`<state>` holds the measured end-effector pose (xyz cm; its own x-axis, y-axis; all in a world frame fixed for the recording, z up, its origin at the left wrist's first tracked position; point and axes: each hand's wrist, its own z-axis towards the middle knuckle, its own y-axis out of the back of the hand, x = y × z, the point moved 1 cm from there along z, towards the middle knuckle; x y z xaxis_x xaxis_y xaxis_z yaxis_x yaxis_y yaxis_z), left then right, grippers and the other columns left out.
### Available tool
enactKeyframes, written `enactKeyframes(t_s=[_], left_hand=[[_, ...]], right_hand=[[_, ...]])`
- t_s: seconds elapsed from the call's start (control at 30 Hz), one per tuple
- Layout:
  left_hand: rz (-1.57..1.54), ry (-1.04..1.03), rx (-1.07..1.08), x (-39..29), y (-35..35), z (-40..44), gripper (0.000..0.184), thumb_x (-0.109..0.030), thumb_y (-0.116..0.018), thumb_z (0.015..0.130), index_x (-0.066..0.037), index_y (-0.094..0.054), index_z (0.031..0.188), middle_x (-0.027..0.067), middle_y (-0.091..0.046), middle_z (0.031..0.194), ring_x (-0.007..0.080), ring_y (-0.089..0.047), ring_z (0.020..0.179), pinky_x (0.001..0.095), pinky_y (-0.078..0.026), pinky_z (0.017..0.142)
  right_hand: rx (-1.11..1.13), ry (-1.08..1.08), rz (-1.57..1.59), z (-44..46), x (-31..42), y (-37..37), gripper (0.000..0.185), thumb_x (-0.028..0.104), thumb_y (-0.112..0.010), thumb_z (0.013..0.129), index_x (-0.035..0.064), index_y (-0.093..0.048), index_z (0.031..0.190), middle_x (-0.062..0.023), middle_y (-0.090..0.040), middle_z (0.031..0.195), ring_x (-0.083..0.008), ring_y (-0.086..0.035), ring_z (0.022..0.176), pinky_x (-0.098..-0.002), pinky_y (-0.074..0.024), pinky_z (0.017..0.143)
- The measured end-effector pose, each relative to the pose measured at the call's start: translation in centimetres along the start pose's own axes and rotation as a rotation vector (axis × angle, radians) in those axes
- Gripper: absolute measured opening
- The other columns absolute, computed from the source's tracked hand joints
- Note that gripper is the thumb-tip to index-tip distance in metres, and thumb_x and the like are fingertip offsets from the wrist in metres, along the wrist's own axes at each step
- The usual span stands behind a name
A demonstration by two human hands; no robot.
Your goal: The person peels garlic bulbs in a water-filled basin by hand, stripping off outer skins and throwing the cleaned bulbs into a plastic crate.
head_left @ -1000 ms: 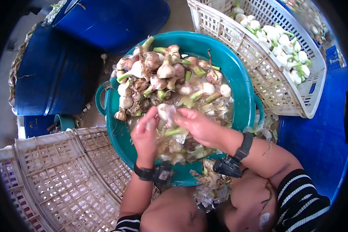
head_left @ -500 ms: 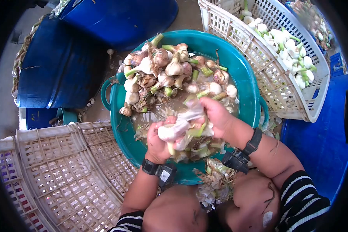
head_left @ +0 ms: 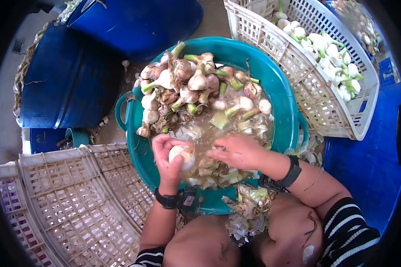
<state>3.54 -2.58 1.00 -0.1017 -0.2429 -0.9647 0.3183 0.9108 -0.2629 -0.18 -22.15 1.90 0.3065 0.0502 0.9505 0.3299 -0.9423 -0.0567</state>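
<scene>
In front of me, the left hand [head_left: 165, 168] cups a white garlic bulb [head_left: 181, 155] over a teal tub [head_left: 284, 100]; the right hand [head_left: 239, 152], fingers bent, is near it above wet garlic peels [head_left: 218, 172]. Brownish garlic heads [head_left: 187, 84] heap towards the tub's far side. Beyond, a white plastic crate [head_left: 294, 73] holds paler, green-stemmed bulbs [head_left: 332, 55].

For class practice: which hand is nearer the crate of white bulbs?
Right: the right hand is lower and left of the crate in view; the left hand is farther left.

Wht garlic bulb [head_left: 182, 153], rnd, looks mostly peeled, in L grip [head_left: 165, 165] over teal tub [head_left: 284, 98].
</scene>
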Motion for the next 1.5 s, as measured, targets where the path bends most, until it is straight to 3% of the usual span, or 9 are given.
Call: enactKeyframes(t_s=[0.17, 0.57, 0.7, 0.77, 0.83, 1.03, 1.13, 1.23, 1.5], left_hand=[[0.763, -0.49, 0.269, -1.0, -2.3, 0.0, 0.092, -0.033, -0.083, 0.056, -0.001, -0.029, 0.123, 0.0102, -0.055, 0.09, 0.02, -0.054, 0.082, 0.0292, -0.044, 0.075], [0.526, 0.26, 0.25, -0.2, -1.8, -0.2, 0.086, -0.02, -0.079, 0.059, 0.0, -0.03, 0.127, 0.0175, -0.05, 0.112, 0.0265, -0.052, 0.104, 0.0336, -0.043, 0.086], [1.062, -0.02, 0.237, -0.2, -0.3, -0.3, 0.097, -0.023, -0.079, 0.059, -0.001, -0.021, 0.133, 0.0185, -0.049, 0.117, 0.028, -0.053, 0.105, 0.0343, -0.044, 0.086], [1.12, 0.092, 0.161, -1.0, -1.6, -0.5, 0.089, -0.023, -0.078, 0.06, -0.002, -0.028, 0.131, 0.0193, -0.054, 0.112, 0.0311, -0.058, 0.096, 0.0366, -0.048, 0.078], [1.389, -0.131, 0.079, -0.8, -2.4, -0.9, 0.08, -0.022, -0.076, 0.061, -0.003, -0.036, 0.127, 0.0184, -0.059, 0.1, 0.0339, -0.06, 0.086, 0.0395, -0.049, 0.07], [1.215, -0.089, 0.104, -0.9, -3.5, -0.5, 0.048, -0.012, -0.072, 0.065, -0.005, -0.045, 0.105, 0.0089, -0.06, 0.08, 0.0267, -0.061, 0.071, 0.0329, -0.048, 0.061], [0.439, 0.51, 0.047, 2.1, -0.8, -0.2, 0.051, 0.001, -0.065, 0.069, -0.007, -0.042, 0.113, 0.0023, -0.051, 0.092, 0.0121, -0.053, 0.084, 0.0254, -0.046, 0.07], [0.271, 0.232, 0.165, 2.1, -1.2, 0.0, 0.048, -0.001, -0.064, 0.072, -0.007, -0.043, 0.115, 0.0055, -0.052, 0.097, 0.0102, -0.051, 0.086, 0.0256, -0.046, 0.069], [-0.678, 0.874, 0.071, 3.3, -0.9, -0.2, 0.04, -0.046, -0.034, 0.093, -0.012, -0.055, 0.093, 0.0011, -0.06, 0.082, 0.0115, -0.053, 0.064, 0.0212, -0.037, 0.045]], right_hand=[[-0.102, -0.253, 0.461, -0.1, 0.0, -2.5, 0.035, 0.033, -0.056, 0.087, -0.0002, -0.061, 0.08, -0.0025, -0.054, 0.062, -0.0091, -0.051, 0.053, -0.0234, -0.0406, 0.045], [-0.613, 0.422, 0.498, -1.5, 4.3, 1.6, 0.012, 0.011, -0.051, 0.089, 0.0008, -0.057, 0.087, -0.0014, -0.054, 0.075, -0.0058, -0.052, 0.062, -0.0205, -0.0419, 0.055], [-0.567, 0.43, 0.043, -1.7, 1.8, 2.5, 0.019, 0.02, -0.058, 0.085, 0.0013, -0.055, 0.088, -0.0036, -0.056, 0.076, -0.0105, -0.057, 0.07, -0.0249, -0.0463, 0.059], [-0.183, 0.386, -1.043, -2.3, -0.3, 0.5, 0.026, 0.026, -0.056, 0.084, 0.001, -0.056, 0.088, -0.0093, -0.059, 0.078, -0.0215, -0.06, 0.07, -0.0307, -0.0485, 0.06], [-0.207, 0.26, -0.913, -2.0, 1.5, -0.7, 0.024, 0.027, -0.053, 0.084, 0.0027, -0.055, 0.085, -0.0116, -0.059, 0.079, -0.0263, -0.059, 0.069, -0.0351, -0.0485, 0.062], [-0.362, 0.523, -0.804, 1.9, -1.3, -0.6, 0.032, 0.032, -0.049, 0.085, 0.0014, -0.054, 0.078, -0.0136, -0.053, 0.064, -0.0274, -0.056, 0.061, -0.0399, -0.0442, 0.053], [-0.184, 0.277, -0.394, 1.7, -2.5, 0.8, 0.031, 0.028, -0.044, 0.088, 0.0002, -0.055, 0.08, -0.0085, -0.05, 0.056, -0.0172, -0.052, 0.051, -0.0333, -0.0424, 0.045], [-0.169, -0.358, 0.313, 0.6, -2.8, 1.1, 0.034, 0.029, -0.04, 0.09, -0.0003, -0.055, 0.082, -0.0041, -0.049, 0.054, -0.0102, -0.048, 0.045, -0.0276, -0.0394, 0.04], [0.129, -0.192, 0.575, -0.8, -0.3, -1.3, 0.029, 0.027, -0.043, 0.089, 0.0, -0.053, 0.083, -0.0095, -0.058, 0.066, -0.0145, -0.056, 0.052, -0.0298, -0.0447, 0.046]])
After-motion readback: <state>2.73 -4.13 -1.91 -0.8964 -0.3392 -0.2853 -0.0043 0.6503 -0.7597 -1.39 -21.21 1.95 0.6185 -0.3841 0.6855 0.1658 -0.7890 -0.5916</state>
